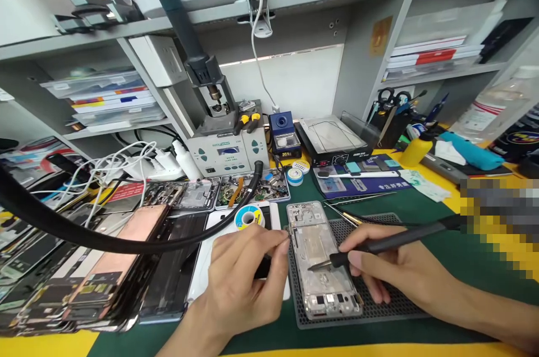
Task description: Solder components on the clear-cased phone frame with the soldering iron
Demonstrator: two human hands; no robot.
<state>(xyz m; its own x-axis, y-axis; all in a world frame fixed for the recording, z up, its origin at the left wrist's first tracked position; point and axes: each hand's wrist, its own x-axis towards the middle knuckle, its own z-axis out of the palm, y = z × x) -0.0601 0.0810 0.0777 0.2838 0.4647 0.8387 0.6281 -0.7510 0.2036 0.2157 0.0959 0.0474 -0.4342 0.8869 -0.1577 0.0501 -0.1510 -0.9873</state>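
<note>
1. Starts far left with white cables (143,149), tangled behind stacked phone parts (54,295); picks up a copper-coloured panel (145,225) lying on that pile, and a dark panel (170,267) just beside.
2. Follows a black hose (147,245) in from the left edge, sweeping over the pile and up into the grey station (210,155), with yellow-handled pliers (249,121) on top.
3. Comes to a white panel (205,260), partly hidden under the left hand (248,278), with a blue-and-yellow reel (241,216) lying on its far end.
4. And that left hand: curls inward, brings thumb and forefinger together in a pinch just beside the upper left edge of the phone frame (318,240); cannot tell about anything thin between the tips.
5. Centre stage, that frame: lies flat on a black perforated mat (387,315), between the two hands, showing silvery metal, with small parts clustered at the near end.
6. Next, a black pen-shaped tool (391,239): slants in from the right, points a metal tip at the frame's middle; cannot tell touching from hovering.
7. Over to the right hand (402,270): grips the tool between thumb and fingers, curls the lower fingers down near the mat.
8. Finishes far right with a yellow bottle (416,149) and a larger clear bottle (484,107) behind.
</note>
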